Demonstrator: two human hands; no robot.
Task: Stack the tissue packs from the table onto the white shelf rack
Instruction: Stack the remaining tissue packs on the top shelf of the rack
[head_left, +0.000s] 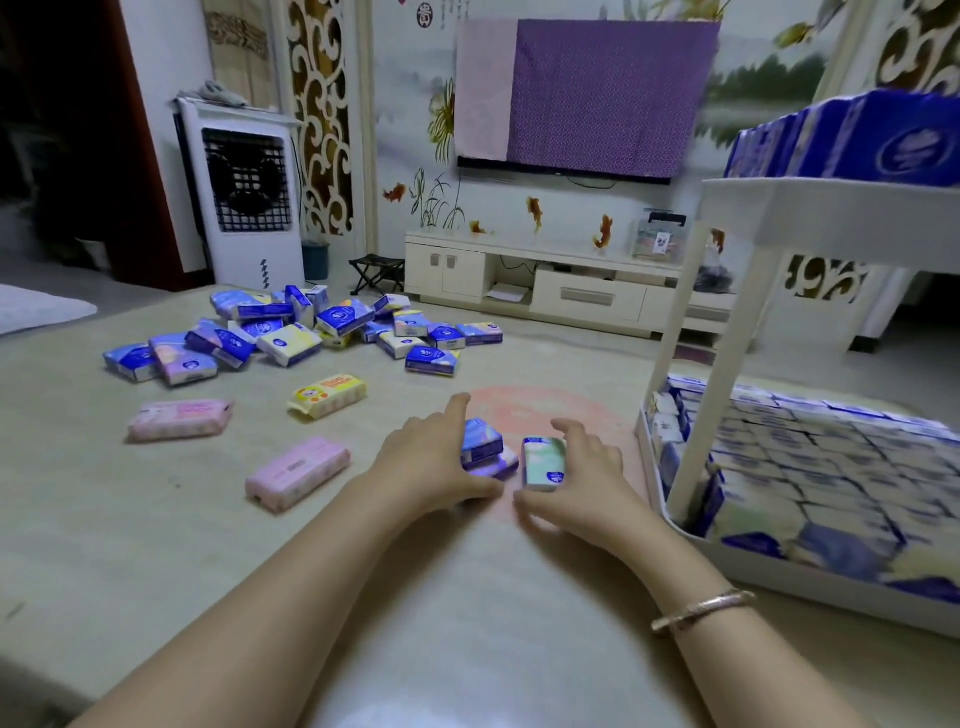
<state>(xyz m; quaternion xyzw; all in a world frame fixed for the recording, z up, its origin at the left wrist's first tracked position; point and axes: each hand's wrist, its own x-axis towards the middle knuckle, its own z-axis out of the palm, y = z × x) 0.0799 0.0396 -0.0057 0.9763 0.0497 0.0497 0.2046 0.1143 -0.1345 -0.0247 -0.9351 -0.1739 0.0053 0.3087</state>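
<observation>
Both hands sit low in the centre of the frame. My left hand (436, 457) curls around two blue packs (485, 449) lying one on top of the other, fingers over the far side and thumb along the near edge. My right hand (582, 480) cups a pale green pack (543, 462) just beside them, thumb underneath at the front; whether it is lifting yet, I cannot tell. All three packs rest on the table (467, 597), close to the rack.

The white rack (727, 364) fills the right side of the frame. Its lower tray (670, 519) looks nearly full, packs standing in tight rows wall to wall. The upper shelf (831, 208) at the top right carries a row of blue packs too.

What's left, I judge, is a fair share: a loose heap of blue packs (311, 327) up in the middle left, a yellow pack (327, 395) below it, and two pink packs (179, 418) towards the left. So well along, but not close to finished.
</observation>
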